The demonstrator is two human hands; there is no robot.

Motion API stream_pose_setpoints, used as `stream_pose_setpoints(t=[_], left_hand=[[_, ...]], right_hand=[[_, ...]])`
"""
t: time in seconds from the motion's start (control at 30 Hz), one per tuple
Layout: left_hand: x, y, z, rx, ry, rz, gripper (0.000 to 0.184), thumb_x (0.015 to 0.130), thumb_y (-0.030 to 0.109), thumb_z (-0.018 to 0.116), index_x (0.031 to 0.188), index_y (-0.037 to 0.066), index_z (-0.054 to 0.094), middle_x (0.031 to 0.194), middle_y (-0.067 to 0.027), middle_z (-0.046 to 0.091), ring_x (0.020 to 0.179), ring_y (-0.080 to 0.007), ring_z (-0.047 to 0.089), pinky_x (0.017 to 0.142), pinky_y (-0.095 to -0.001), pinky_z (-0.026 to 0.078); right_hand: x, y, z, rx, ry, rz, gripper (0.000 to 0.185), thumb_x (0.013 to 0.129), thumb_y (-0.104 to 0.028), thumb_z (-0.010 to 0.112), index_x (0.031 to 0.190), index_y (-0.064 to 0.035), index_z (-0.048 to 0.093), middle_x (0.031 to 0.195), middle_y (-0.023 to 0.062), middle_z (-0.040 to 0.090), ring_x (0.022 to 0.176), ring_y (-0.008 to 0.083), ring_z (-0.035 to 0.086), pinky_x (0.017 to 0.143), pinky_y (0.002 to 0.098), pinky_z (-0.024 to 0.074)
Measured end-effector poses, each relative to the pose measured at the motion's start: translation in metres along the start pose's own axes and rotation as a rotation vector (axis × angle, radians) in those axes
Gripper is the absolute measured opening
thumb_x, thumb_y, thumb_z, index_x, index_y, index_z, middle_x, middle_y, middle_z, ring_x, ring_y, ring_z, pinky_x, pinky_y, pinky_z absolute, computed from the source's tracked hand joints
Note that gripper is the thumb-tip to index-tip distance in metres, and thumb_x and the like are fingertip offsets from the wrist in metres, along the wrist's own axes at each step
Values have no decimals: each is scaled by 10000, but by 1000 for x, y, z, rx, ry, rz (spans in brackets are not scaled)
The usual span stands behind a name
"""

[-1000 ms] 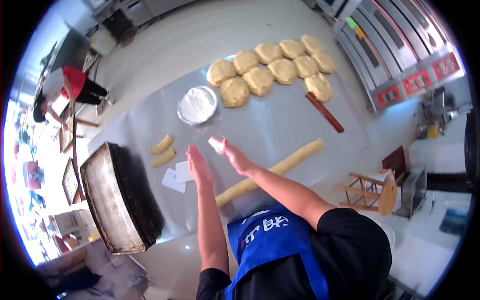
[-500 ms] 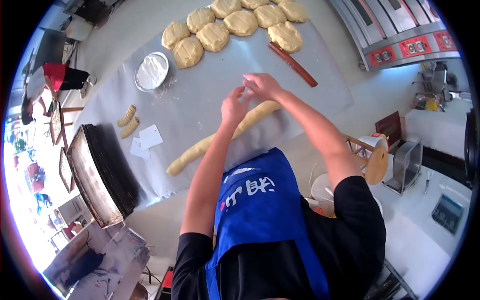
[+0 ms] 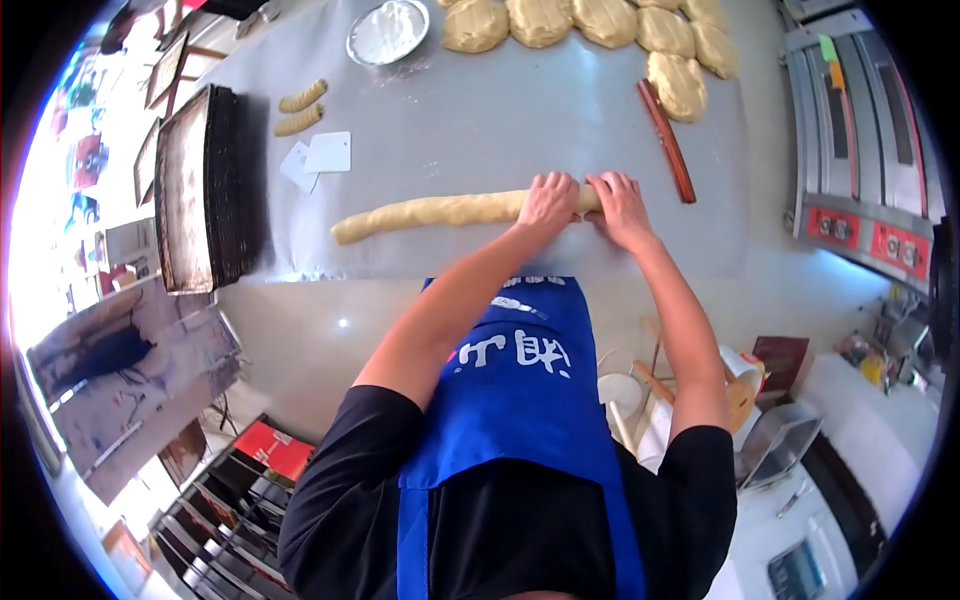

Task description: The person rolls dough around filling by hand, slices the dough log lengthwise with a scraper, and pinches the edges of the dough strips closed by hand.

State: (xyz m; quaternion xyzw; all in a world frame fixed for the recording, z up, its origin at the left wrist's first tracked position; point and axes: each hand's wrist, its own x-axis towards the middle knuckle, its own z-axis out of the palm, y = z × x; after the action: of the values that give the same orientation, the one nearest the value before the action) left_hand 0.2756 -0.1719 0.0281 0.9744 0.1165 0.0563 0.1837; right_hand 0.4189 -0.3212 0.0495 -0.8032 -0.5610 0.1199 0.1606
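A long pale dough roll (image 3: 430, 212) lies crosswise on the metal worktop (image 3: 480, 120) in front of me. My left hand (image 3: 550, 202) is closed over the roll towards its right end, fingers curled down across the top. Right beside it, my right hand (image 3: 620, 208) grips the very tip of that end. The two thumbs are close together on the near side. What lies under the palms is hidden.
Large dough pieces (image 3: 605, 18) line the far edge, near a reddish rolling pin (image 3: 667, 142). Leftward are a bowl of white flour (image 3: 388, 32), two ridged dough pieces (image 3: 299, 121), white scrapers (image 3: 328, 152) and stacked dark trays (image 3: 205, 190). An oven (image 3: 865, 150) stands at right.
Both hands were raised above the worktop with their fingers together; now they are down on the dough roll's right end. The whole view has turned and shifted.
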Motion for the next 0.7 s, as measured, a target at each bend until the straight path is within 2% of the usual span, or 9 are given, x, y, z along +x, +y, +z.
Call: stream_pose_setpoints(t=[0.07,0.17,0.23,0.3,0.4,0.47,0.53,0.6,0.7], left_hand=[[3,3,22,115,-77,-7,735,746,486,916,1283,66,642,1170,-79,657,1166,-265,613,992,-415,485],[1,-10,13,1,-150,42,753,749,517,903,1293,63,651,1175,-76,654,1165,-254,608,989,-406,480],[-7,-10,5,39,-97,59,743,748,518,903,1281,65,652,1170,-74,652,1168,-256,608,988,-405,481],[-8,-10,-8,69,-27,94,734,748,519,903,1269,67,653,1166,-73,650,1170,-258,608,986,-404,483],[-28,-21,-23,119,-10,32,713,750,517,899,1241,65,649,1109,-89,643,1166,-290,611,991,-419,493],[-45,-45,-21,96,-128,-2,708,791,517,873,1288,72,635,1112,-97,641,1162,-301,612,995,-420,506],[-50,-58,-10,108,-56,42,681,809,517,861,1287,85,638,1110,-99,641,1160,-303,613,992,-425,514],[-50,-61,-8,105,-7,85,632,842,522,836,1293,123,643,1104,-103,642,1135,-308,624,982,-446,534],[-48,-63,-29,6,-54,99,659,832,535,842,1285,100,642,1102,-101,646,1112,-303,637,974,-443,535]], right_hand=[[3,13,3,-44,-65,-22,637,798,-174,902,1372,-102,637,1250,76,616,1259,290,577,1086,458,447],[-5,24,13,-128,-94,-62,673,797,-162,906,1408,-99,630,1272,81,613,1255,295,578,1076,465,453],[-7,18,7,-175,-57,-99,674,793,-144,908,1406,-96,631,1277,83,612,1248,299,579,1068,467,456],[-10,16,-8,61,40,-67,604,795,-77,886,1342,-96,631,1251,90,605,1219,316,579,1046,475,460],[-12,32,-17,58,-35,-23,651,781,-83,902,1366,-99,616,1264,99,597,1236,334,575,1053,485,459],[-19,42,-7,25,-83,-17,701,775,-80,905,1406,-100,600,1290,107,599,1258,343,572,1064,487,459],[-8,43,-3,0,-116,-31,751,769,-76,908,1447,-101,584,1317,115,601,1280,353,569,1076,489,458],[-7,40,-6,-77,-247,50,754,843,-152,888,1517,-96,553,1359,124,600,1311,367,562,1115,503,445],[6,18,-18,-64,-213,117,696,941,-258,824,1550,-92,530,1434,161,585,1353,390,547,1142,535,425]])
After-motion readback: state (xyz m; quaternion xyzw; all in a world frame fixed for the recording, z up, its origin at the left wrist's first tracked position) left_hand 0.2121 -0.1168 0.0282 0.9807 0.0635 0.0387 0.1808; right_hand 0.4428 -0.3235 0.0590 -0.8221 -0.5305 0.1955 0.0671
